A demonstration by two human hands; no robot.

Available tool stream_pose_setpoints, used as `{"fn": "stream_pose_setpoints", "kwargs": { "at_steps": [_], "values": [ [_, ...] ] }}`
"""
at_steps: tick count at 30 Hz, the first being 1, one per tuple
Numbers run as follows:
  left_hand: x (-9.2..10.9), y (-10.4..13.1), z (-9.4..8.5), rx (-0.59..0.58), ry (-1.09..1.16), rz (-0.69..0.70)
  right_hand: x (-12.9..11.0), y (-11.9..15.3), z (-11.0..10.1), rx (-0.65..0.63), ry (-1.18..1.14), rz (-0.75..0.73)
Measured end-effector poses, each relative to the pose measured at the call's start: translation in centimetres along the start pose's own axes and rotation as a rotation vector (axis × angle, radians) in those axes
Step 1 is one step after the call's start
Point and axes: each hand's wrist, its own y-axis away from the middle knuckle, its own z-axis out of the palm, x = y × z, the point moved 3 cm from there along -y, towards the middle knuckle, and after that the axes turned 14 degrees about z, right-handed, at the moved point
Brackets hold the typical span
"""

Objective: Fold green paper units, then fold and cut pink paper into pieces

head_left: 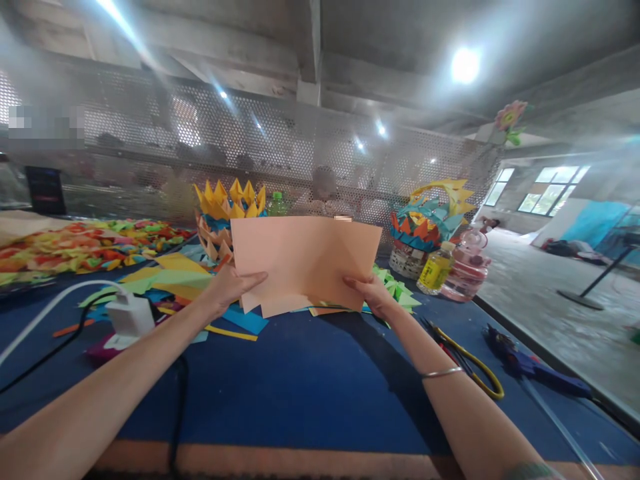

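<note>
Several peach paper sheets (305, 260) are held upright above the blue table, their lower edges uneven. My left hand (233, 287) grips the left side, thumb across the front face. On the right side my right hand (373, 293) pinches the same sheets, thumb in front; its other fingers are mostly hidden behind. Coloured paper strips (175, 277) lie by my left hand, and green folded paper pieces (397, 290) sit just behind my right hand.
A white charger (130, 317) with cables stands left. Folded-paper baskets (415, 230) and bottles (435, 269) are behind. Yellow-handled pliers (475, 363) and a blue glue gun (540, 367) lie right. Small folded pieces (95, 243) are heaped at the far left.
</note>
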Motion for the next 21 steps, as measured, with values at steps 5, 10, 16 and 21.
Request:
{"fn": "stream_pose_setpoints", "kwargs": {
  "at_steps": [5,10,16,21],
  "values": [
    [-0.6,-0.1,0.1,0.029,0.048,-0.020,0.1,-0.1,0.2,0.019,-0.106,0.033],
    [0.0,-0.1,0.1,0.031,0.213,-0.042,-0.6,-0.1,0.0,0.044,-0.188,0.008],
    [0.3,-0.1,-0.3,-0.063,0.273,-0.034,-1.4,0.5,-1.3,-0.061,-0.231,0.036],
    [-0.2,-0.2,-0.6,-0.006,0.213,-0.071,-0.8,0.3,-2.0,-0.185,-0.090,0.034]
  ]
}}
